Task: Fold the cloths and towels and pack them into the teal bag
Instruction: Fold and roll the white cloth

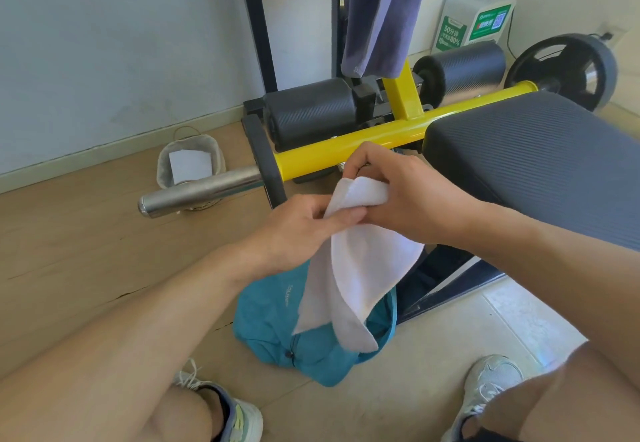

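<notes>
I have the white towel (360,268) pinched at its top edge between both hands: my left hand (304,223) grips it with thumb and curled fingers from one side, and my right hand (405,195) closes over the bunched upper corner just beside it, so the two grips nearly touch. Everything below my fingers hangs free in a long, doubled drape. It looks like light, soft terry with no stiffness of its own, so I judge it will sag and twist wherever I am not holding it. It should not slip, since the nap gives my fingers purchase, and nothing about it is fragile. To fold it cleanly, I think I should take it by two corners set apart along one edge, not bunched as now.

Directly under my grip, the teal bag (277,310) lies slumped on the floor between my feet, its mouth open towards me; the towel's hanging end dips into or just over that opening. I cannot tell whether anything else is inside.

Beyond my hands, a purple-grey towel (381,12) hangs over the weight bench (540,150), and a small woven basket (166,164) beyond my left hand holds something white.
</notes>
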Demonstrator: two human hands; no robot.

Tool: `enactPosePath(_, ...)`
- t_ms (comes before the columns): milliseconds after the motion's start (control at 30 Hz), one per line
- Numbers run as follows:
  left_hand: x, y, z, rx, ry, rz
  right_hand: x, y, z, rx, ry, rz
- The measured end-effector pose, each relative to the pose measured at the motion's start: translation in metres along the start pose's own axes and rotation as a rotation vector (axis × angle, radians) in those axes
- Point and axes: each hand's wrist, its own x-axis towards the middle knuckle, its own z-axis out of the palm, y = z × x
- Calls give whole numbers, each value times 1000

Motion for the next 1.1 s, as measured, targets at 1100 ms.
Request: enactPosePath(1100, -1, 8, 11, -587, 98, -151, -6, -5, -16, 14, 240, -64)
